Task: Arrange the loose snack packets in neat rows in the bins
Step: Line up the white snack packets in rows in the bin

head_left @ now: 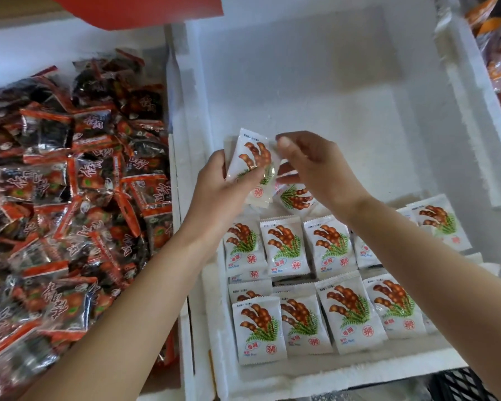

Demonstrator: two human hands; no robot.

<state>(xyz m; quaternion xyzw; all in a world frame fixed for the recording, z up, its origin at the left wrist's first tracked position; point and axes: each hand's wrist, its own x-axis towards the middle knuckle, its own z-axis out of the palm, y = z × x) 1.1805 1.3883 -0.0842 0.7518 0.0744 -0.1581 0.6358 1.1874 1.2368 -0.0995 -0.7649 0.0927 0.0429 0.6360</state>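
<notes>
My left hand [214, 183] has its grip closed round a white tamarind packet [250, 157], held above the white foam bin [344, 91]; my right hand [318, 169] pinches the same packet's right edge. Below them, matching packets [287, 247] lie in two rows along the bin's near edge. The left bin [70, 44] holds a loose heap of red-and-black packets [70, 183].

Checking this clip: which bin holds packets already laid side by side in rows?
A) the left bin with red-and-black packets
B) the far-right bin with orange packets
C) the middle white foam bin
C: the white packets lie side by side in rows at the near end of the middle foam bin, while the red-and-black packets in the left bin are a loose heap.
</notes>
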